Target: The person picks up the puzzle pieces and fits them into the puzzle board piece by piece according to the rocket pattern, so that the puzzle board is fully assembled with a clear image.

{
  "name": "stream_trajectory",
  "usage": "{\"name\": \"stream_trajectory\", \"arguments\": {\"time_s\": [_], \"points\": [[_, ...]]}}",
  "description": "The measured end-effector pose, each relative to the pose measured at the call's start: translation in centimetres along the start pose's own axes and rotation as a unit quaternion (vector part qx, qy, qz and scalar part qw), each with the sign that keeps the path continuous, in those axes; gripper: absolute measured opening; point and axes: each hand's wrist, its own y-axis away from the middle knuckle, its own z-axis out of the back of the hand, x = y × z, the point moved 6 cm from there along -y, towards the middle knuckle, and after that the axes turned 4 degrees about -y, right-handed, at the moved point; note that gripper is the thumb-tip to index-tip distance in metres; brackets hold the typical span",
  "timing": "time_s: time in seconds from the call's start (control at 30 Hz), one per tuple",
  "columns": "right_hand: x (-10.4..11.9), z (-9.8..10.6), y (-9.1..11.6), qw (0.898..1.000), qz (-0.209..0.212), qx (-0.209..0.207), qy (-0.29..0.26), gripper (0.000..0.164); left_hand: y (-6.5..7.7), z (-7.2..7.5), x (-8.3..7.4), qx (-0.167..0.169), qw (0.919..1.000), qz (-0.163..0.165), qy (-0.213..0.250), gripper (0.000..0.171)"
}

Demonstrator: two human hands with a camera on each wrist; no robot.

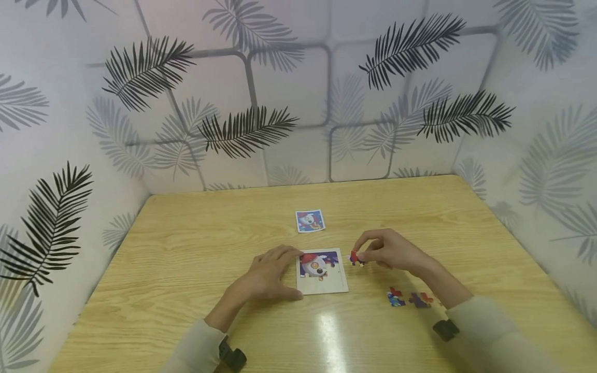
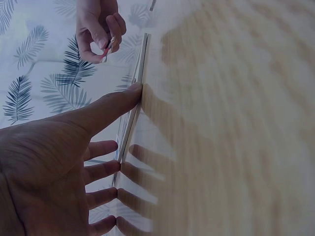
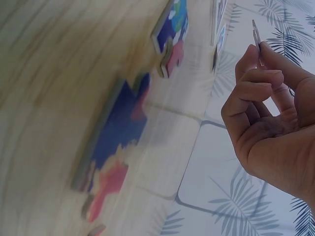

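Note:
A square puzzle board (image 1: 322,286) lies on the table, its upper part filled with joined pieces that show a white animal in a red hat. My left hand (image 1: 272,274) rests at the board's left side. Its thumb (image 2: 129,96) touches the board's edge, and the fingers are spread fairly straight against the table. Right of the board, my right hand (image 1: 389,251) pinches a red and purple puzzle piece (image 1: 356,258) between thumb and index finger, raised above the table. In the right wrist view, that piece (image 3: 256,33) is seen edge-on.
Several loose puzzle pieces (image 1: 396,297) lie on the wooden table (image 1: 186,248), below my right forearm. A small picture card (image 1: 310,221) with the same animal lies beyond the board. A wall with leaf patterns (image 1: 289,93) stands behind the table.

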Motion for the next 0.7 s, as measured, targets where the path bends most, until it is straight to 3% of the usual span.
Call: {"name": "stream_trajectory", "arguments": {"time_s": [0.27, 0.7], "points": [[0.4, -1.2, -1.4, 1.000, -0.007, 0.005, -0.001, 0.015, 0.1, 0.0, -0.1, -0.001, 1.0000, 0.003, 0.004, 0.092], [0.6, -2.8, -3.1, 0.999, -0.015, 0.004, 0.044, 0.008, -0.1, -0.1, -0.2, -0.002, 1.0000, 0.002, -0.001, 0.092]]}}
